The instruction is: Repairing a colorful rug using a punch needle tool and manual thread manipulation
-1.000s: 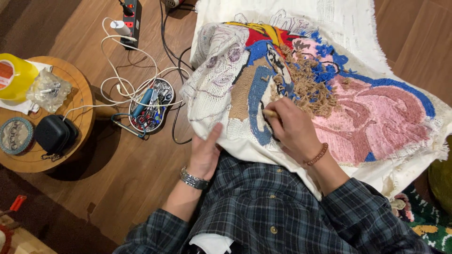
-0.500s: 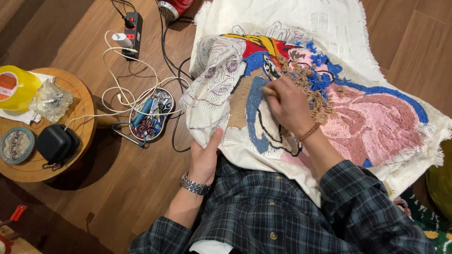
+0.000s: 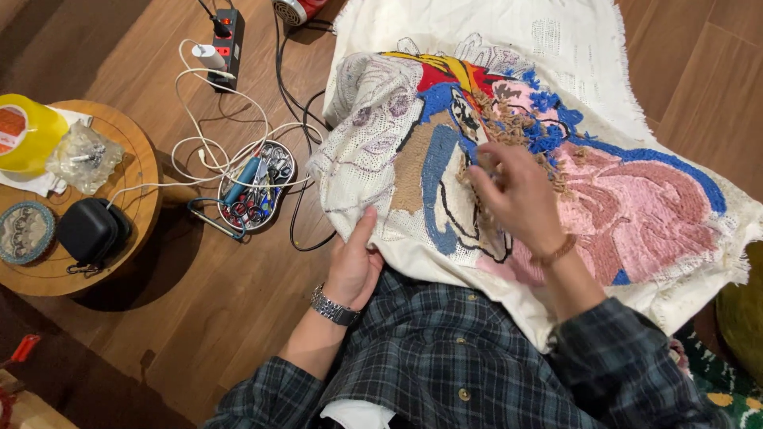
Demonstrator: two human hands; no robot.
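On the far left a round side table [image 3: 119,262] is sitting with a black pouch [image 3: 89,230], then a tin of tools [image 3: 258,187] on the floor. The left hand [image 3: 354,266] is pinching the near-left edge of the embroidered cloth [image 3: 668,103], fingers closed on it. Rightward, the right hand [image 3: 513,195] is hovering over the tan stitching, blurred, fingers curled; whether it grips anything, I cannot tell. The cloth is stretching far-right across the lap.

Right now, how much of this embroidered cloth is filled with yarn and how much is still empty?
Done: the pink area, the blue band and the red and yellow patches are filled. In hand: the right hand rests on the brown tufts, while the left hand grips the cloth edge. Left: the outlined part at the left and the plain white cloth at the top remain bare.
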